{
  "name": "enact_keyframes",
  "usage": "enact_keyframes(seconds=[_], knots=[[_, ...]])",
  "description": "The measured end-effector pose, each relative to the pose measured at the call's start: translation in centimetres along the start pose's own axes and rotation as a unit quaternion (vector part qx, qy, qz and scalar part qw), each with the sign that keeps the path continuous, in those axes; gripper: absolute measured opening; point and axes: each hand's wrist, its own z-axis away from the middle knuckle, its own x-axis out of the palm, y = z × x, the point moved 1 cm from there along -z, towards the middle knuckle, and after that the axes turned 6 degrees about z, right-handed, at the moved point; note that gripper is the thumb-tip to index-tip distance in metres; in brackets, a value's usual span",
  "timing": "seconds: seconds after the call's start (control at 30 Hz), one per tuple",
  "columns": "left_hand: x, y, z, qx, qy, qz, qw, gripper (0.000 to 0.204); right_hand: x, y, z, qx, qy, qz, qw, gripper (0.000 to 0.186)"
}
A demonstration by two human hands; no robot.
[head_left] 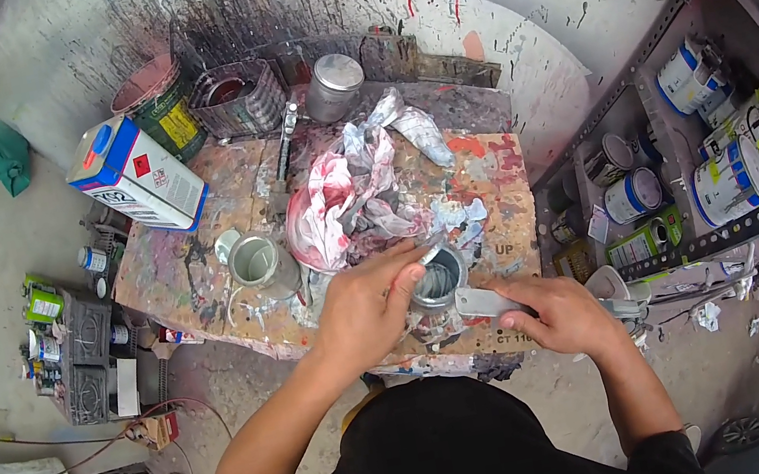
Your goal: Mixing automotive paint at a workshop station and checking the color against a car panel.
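Over the front of the paint-stained table [238, 211], a small grey metal cup [445, 291] has dark grey, streaked contents. My left hand [370, 299] reaches over its left rim, its fingers closed on a small pale piece [434, 250] whose kind I cannot make out. Closed around a grey, flat-ended tool [484, 302], my right hand [560, 312] is just right of the cup. The tool's flat end comes close to the rim; whether it touches is unclear. Crumpled, red-stained rags [342, 198] lie behind the cup. An open grey paint pot [263, 266] stands to the left.
A rectangular solvent can [142, 182], a green bucket [159, 108], a dark stained container [235, 95] and a lidded metal tin [335, 87] stand along the back. A spray gun [289, 136] lies near them. At right, a metal rack [654, 265] holds several paint cans [634, 195].
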Motion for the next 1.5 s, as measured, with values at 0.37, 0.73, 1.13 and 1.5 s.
enact_keyframes(seconds=[0.37, 0.73, 1.13, 1.5], knots=[[1.6, -6.7, -5.2, -0.418, 0.091, 0.549, 0.718, 0.045, -0.1, 0.1, 0.3, 0.010, 0.027, -0.034, 0.999, 0.038], [-1.9, -5.1, 0.2, -0.206, -0.042, 0.438, 0.874, 0.069, -11.4, -1.9, 4.2, -0.013, 0.437, -0.154, 0.886, 0.044], [2.0, -6.9, 2.6, -0.101, -0.122, 0.209, 0.965, 0.115, -3.4, 2.6, 3.0, 0.167, 0.423, -0.352, 0.818, 0.032], [4.5, -3.6, 2.9, -0.031, -0.021, 0.103, 0.994, 0.085, -9.1, 0.5, 8.8, 0.024, 0.415, -0.246, 0.876, 0.045]])
